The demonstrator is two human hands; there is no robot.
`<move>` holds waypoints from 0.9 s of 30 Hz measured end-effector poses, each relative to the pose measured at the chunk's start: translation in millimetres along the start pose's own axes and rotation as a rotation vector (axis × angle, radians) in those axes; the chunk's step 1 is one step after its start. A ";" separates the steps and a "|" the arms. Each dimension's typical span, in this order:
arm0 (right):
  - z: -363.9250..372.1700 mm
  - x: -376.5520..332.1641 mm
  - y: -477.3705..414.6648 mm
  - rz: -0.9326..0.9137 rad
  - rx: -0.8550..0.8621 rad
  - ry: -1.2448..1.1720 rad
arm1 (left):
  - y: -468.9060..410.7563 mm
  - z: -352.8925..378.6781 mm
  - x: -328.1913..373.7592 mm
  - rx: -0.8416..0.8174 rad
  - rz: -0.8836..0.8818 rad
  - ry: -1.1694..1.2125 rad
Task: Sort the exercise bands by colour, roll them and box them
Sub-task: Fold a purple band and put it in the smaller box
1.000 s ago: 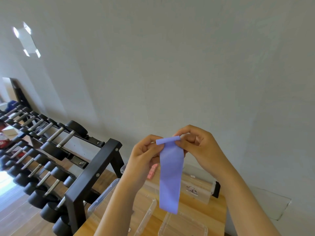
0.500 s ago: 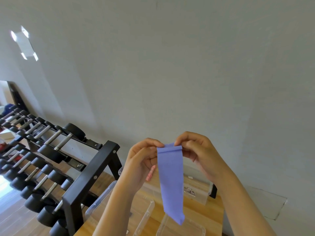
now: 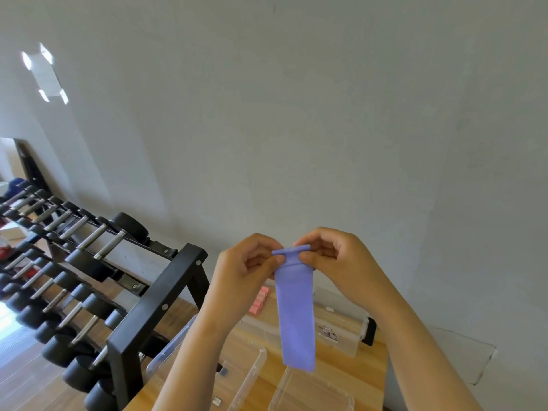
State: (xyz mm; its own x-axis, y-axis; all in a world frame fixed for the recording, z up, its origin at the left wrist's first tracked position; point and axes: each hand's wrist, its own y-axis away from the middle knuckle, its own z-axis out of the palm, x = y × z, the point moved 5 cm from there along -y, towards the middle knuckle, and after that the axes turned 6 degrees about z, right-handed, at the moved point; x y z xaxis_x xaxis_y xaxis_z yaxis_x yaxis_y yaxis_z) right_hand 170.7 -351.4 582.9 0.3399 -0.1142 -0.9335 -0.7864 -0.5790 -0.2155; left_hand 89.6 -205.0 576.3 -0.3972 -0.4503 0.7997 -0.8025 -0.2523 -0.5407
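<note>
A purple exercise band (image 3: 296, 315) hangs in the air above the wooden table (image 3: 350, 381). Its top edge is turned over into a small roll. My left hand (image 3: 246, 268) pinches the roll's left end and my right hand (image 3: 335, 259) pinches its right end. The rest of the band dangles straight down. Pink rolled bands (image 3: 259, 302) lie behind my left hand, in or by a clear box. Clear plastic boxes (image 3: 341, 330) and a clear lid (image 3: 311, 393) sit on the table below.
A black dumbbell rack (image 3: 154, 310) loaded with several dumbbells stands at the left, close to the table's edge. A plain grey wall rises just behind the table. Another open clear box (image 3: 246, 372) lies under my left forearm.
The top of the band has been rolled a little further, so the hanging part is shorter. Both hands stay at about the same spot in front of me.
</note>
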 end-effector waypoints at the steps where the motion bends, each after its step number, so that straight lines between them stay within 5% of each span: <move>1: -0.5 -0.4 1.0 0.002 -0.008 -0.014 | 0.4 1.0 1.6 -0.027 0.008 -0.004; 15: 17.6 -1.3 8.0 0.052 -0.315 -0.815 | 6.2 11.3 1.1 -0.149 -0.202 0.829; 27: 3.5 -4.7 1.6 0.013 -0.020 -0.191 | -4.2 -4.3 4.0 -0.027 -0.023 0.102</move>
State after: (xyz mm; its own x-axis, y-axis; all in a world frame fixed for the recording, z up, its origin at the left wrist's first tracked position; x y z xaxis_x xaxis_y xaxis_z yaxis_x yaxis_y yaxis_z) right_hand 166.1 -349.0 586.0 0.2242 0.0320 -0.9740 -0.7791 -0.5945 -0.1989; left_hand 89.5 -202.1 582.9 -0.4210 -0.3543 0.8350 -0.8229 -0.2381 -0.5159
